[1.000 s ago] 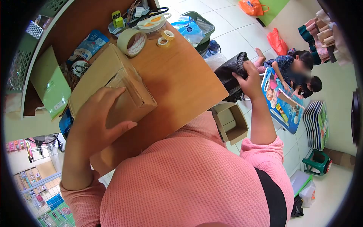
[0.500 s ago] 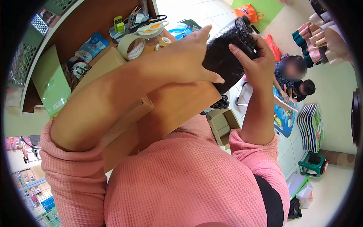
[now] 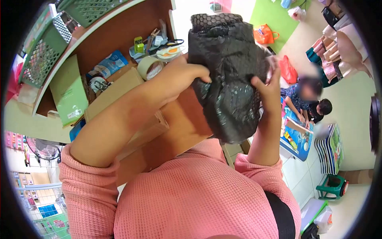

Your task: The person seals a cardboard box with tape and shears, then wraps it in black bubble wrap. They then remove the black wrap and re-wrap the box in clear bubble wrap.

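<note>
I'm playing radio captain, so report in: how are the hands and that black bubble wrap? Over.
Left hand, right hand on opposite sides of black bubble wrap. Wrap crumpled, held up. Nothing seen blocking it; cardboard box behind left forearm.

Bundle (image 3: pixel 229 75): between left hand (image 3: pixel 186 79) and right hand (image 3: pixel 271 91), over right edge of worktop (image 3: pixel 187 123)
Carton (image 3: pixel 113 93): on worktop, left of bundle
Tape roll (image 3: pixel 150 67): just beside carton
Stool (image 3: pixel 330 188): on floor (image 3: pixel 296 171), right

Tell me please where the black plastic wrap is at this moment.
In the head view, the black plastic wrap is right of upper centre, held between the left hand and the right hand.
</note>
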